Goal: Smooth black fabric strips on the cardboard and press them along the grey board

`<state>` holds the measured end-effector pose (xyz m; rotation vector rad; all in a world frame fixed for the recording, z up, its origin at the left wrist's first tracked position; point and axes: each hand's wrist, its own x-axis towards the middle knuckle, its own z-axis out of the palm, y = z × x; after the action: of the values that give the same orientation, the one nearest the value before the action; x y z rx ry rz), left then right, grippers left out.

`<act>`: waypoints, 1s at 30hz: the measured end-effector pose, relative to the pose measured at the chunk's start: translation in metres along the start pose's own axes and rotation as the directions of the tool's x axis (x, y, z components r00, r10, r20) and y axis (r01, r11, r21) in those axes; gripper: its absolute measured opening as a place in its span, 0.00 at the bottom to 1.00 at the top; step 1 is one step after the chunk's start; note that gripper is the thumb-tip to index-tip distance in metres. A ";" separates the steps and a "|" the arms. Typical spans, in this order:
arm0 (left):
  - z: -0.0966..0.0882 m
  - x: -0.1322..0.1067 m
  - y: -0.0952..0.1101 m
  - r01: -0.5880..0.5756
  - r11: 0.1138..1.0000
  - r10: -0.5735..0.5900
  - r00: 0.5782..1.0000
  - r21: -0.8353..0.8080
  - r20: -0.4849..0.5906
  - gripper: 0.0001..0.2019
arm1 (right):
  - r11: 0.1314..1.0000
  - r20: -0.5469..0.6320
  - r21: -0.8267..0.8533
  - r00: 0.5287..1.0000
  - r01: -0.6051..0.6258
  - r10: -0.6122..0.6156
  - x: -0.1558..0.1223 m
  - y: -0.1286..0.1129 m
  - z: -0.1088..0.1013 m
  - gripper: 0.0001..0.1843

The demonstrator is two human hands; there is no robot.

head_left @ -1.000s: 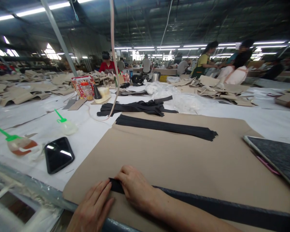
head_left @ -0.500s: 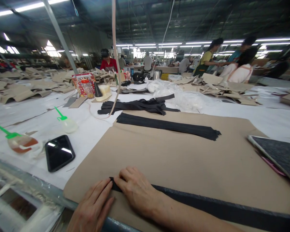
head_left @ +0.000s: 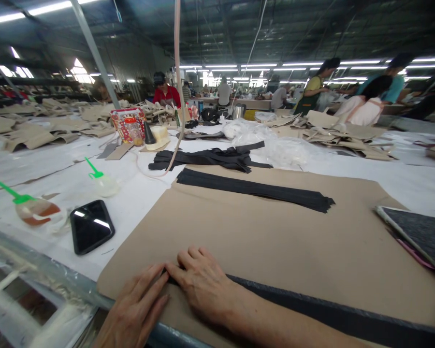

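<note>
A long black strip lies along the near part of a tan sheet, running off to the lower right. Its left end is at the fingertips of both hands. My left hand lies with fingers stretched out and thumb apart, its fingertips touching that end. My right hand rests over the strip just right of it, fingers bent, one finger pressing on the end; its thumb is hidden. Farther back on the sheet lies a flat bundle of black strips.
Left of the sheet are a black phone and two green-tipped squeeze bottles. Behind lie a loose black strip pile, clear plastic and a hanging cord. A dark grey board sits at right. Several people work beyond.
The view has shifted slightly. My right hand's fingertips have moved a little left, up against my left fingertips, covering more of the strip's end.
</note>
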<state>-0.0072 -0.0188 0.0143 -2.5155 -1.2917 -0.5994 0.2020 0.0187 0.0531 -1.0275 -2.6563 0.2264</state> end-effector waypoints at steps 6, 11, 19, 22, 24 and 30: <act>0.000 0.006 -0.010 -0.138 0.990 0.138 0.990 0.027 0.007 0.18 | 0.999 -0.015 -0.052 1.000 0.010 -0.011 -0.011 0.009 -0.005 0.09; -0.002 0.009 -0.013 -0.135 0.991 0.135 0.989 -0.016 0.053 0.19 | 0.996 0.001 -0.083 0.999 0.042 -0.042 -0.022 0.018 -0.006 0.03; -0.003 0.017 -0.011 -0.082 0.996 0.086 0.990 -0.035 0.110 0.22 | 0.989 0.006 -0.073 0.992 0.125 -0.125 -0.028 0.025 -0.011 0.05; -0.005 0.025 -0.010 -0.123 0.992 0.126 0.981 -0.029 0.146 0.23 | 0.984 0.006 -0.100 0.989 0.148 -0.148 -0.029 0.026 -0.013 0.06; -0.007 0.028 -0.010 -0.138 0.990 0.141 0.977 -0.029 0.162 0.23 | 0.980 0.008 -0.120 0.988 0.156 -0.156 -0.030 0.025 -0.014 0.05; -0.009 0.032 -0.008 -0.152 0.988 0.150 0.965 -0.005 0.216 0.24 | 0.978 0.012 -0.143 0.989 0.150 -0.150 -0.034 0.024 -0.017 0.05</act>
<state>0.0003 0.0051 0.0378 -2.6985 -1.1507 -0.2911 0.2465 0.0146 0.0560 -0.8615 -2.7689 0.0037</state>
